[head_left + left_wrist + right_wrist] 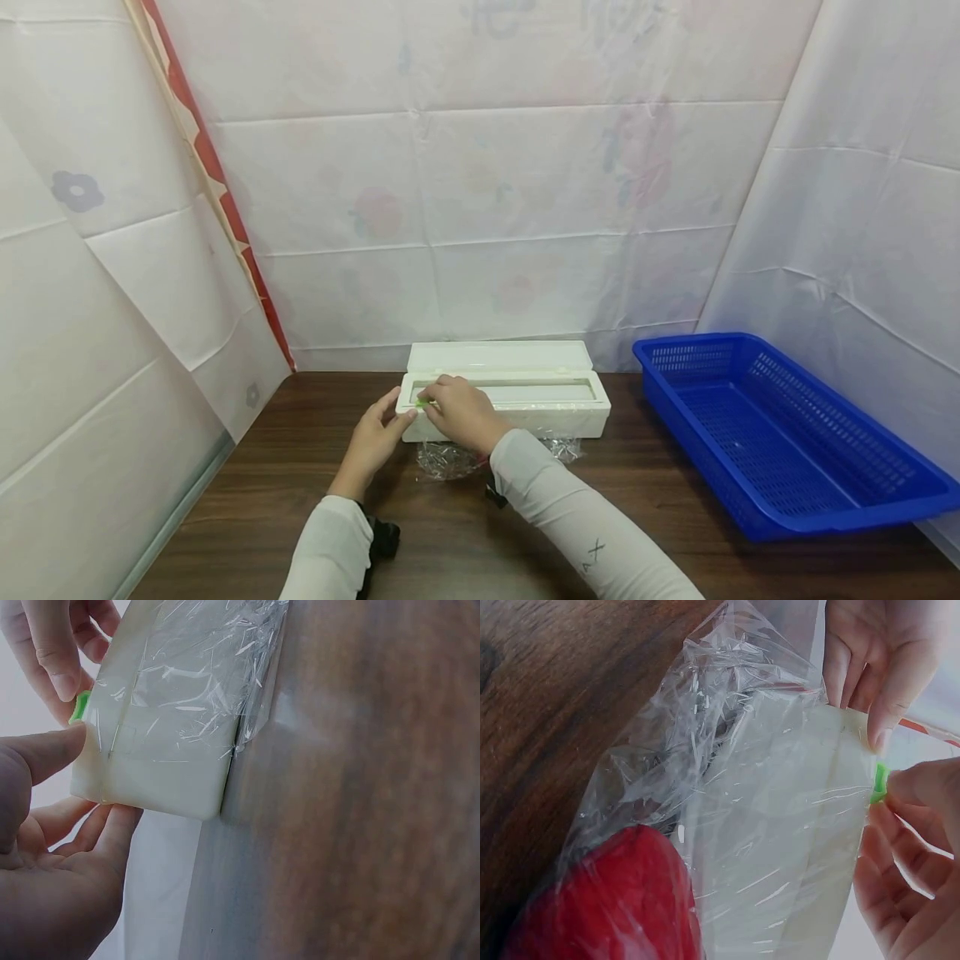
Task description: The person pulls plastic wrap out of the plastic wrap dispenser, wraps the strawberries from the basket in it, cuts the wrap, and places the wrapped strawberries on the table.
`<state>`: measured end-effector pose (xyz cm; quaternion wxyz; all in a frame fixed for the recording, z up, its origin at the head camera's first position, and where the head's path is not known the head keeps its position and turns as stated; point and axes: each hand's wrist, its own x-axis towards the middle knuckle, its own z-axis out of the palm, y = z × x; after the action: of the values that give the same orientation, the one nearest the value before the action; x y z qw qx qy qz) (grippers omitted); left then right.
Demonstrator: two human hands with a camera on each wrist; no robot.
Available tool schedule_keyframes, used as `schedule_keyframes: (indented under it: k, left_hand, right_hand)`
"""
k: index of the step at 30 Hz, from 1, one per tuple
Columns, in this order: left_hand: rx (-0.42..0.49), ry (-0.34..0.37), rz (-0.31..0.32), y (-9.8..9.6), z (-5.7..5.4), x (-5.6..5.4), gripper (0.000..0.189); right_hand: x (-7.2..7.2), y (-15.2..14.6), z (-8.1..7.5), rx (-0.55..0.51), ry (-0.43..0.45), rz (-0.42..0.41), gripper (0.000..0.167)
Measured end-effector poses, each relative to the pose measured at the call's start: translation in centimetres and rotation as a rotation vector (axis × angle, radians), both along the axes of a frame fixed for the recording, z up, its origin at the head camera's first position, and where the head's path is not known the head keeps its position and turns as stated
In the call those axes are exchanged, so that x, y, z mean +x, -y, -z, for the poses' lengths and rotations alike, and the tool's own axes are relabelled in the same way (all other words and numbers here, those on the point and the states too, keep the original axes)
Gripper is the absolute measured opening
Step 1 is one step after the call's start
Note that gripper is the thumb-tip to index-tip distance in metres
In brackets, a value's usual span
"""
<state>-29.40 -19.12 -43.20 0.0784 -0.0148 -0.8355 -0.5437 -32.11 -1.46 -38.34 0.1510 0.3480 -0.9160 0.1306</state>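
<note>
A long white cling film dispenser (551, 421) sits on the table with its lid (498, 357) raised behind it. Clear film (447, 461) covers its front and lies crumpled below. My left hand (377, 437) grips the dispenser's left end, thumb at the top edge and fingers round the end face. Thumb and fingers of my right hand (467, 414) pinch a small green slide cutter (879, 783) on the top front edge, close to the left thumb. Most of the cutter is hidden by fingers in the head view.
A blue perforated basket (757, 442) stands on the right of the brown wooden table (442, 550). Some red object (641, 889) shows by the film in the right wrist view; its kind is unclear. White printed sheets (487, 183) hang behind and at both sides.
</note>
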Motion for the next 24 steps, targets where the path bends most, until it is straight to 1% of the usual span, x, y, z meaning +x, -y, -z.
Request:
schedule_keyframes:
  k: [4,11,16,24]
  left_hand:
    - [0.003,-0.001,0.001,0.0,0.0,0.0,0.068]
    - [0.015,0.002,0.005,0.0,0.1,-0.1,0.068]
    - [0.02,0.005,0.002,0.0,0.1,-0.1,0.068]
    - [0.013,0.004,0.004,0.0,0.1,0.0,0.068]
  right_hand:
    - [-0.3,0.1,0.0,-0.028,0.02,0.008,0.021]
    - [-0.9,0.1,0.1,-0.064,0.027,-0.012,0.018]
    - [-1.1,0.3,0.2,-0.063,0.021,-0.009,0.016]
    - [-1.1,0.7,-0.1,-0.038,0.02,-0.005,0.016]
